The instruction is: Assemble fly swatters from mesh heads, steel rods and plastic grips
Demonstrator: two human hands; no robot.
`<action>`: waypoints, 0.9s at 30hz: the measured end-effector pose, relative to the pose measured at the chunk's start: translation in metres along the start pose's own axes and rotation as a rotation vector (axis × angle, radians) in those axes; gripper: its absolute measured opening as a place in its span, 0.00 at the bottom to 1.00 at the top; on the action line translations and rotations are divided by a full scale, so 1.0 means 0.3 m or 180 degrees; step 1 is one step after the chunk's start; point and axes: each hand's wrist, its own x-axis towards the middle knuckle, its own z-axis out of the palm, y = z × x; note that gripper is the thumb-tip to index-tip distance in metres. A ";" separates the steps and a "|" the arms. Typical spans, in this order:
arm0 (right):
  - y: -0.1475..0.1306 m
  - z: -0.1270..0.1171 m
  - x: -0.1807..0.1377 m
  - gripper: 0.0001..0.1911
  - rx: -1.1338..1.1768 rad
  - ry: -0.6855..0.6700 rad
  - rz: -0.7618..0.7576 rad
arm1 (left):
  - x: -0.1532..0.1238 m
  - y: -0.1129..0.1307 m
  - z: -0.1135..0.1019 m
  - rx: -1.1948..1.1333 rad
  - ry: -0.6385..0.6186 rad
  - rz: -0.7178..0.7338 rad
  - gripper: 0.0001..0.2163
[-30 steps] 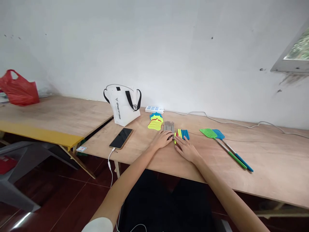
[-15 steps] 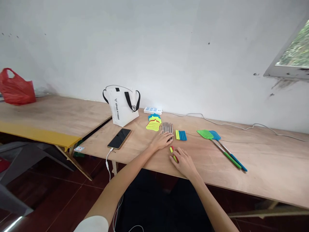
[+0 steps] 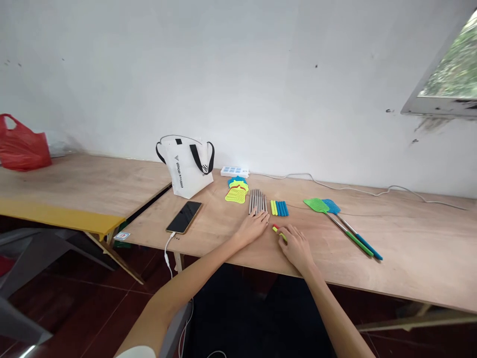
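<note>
My left hand [image 3: 253, 227] lies palm down with its fingers stretched out, fingertips at the near ends of a row of thin metal rods [image 3: 258, 200]. Just to its right, my right hand [image 3: 296, 248] is curled over a yellow handle grip [image 3: 282, 235] and a red handle grip [image 3: 275, 226], partly hidden by the fingers. Beyond the hands, several yellow and blue handle grips [image 3: 279, 208] lie side by side next to the rods. Yellow and blue fly swatter heads [image 3: 236, 192] are stacked to the left of the rods.
Two assembled fly swatters [image 3: 355, 236], green and blue, lie on the right of the wooden table [image 3: 421, 243]. A phone [image 3: 185, 217] with a cable, a white bag [image 3: 188, 171] and a white power strip [image 3: 234, 172] are on the left. A cord [image 3: 350, 188] runs along the wall.
My right hand has shifted right with the grips, away from my left hand. My left hand has drawn back slightly, baring more of the rods. The camera view has moved a little.
</note>
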 end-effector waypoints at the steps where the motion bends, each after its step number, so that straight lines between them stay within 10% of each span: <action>1: 0.018 0.002 -0.001 0.12 -0.0029 0.0046 0.0111 | -0.015 0.019 -0.009 -0.0022 0.0003 0.0022 0.19; 13: 0.086 0.020 0.001 0.12 0.0467 0.0017 0.0139 | -0.187 0.278 -0.186 -0.1249 0.0094 -0.0138 0.20; 27: 0.112 0.020 0.006 0.12 0.0541 -0.0023 0.0243 | -0.092 0.157 -0.218 -0.1662 -0.0143 0.0479 0.12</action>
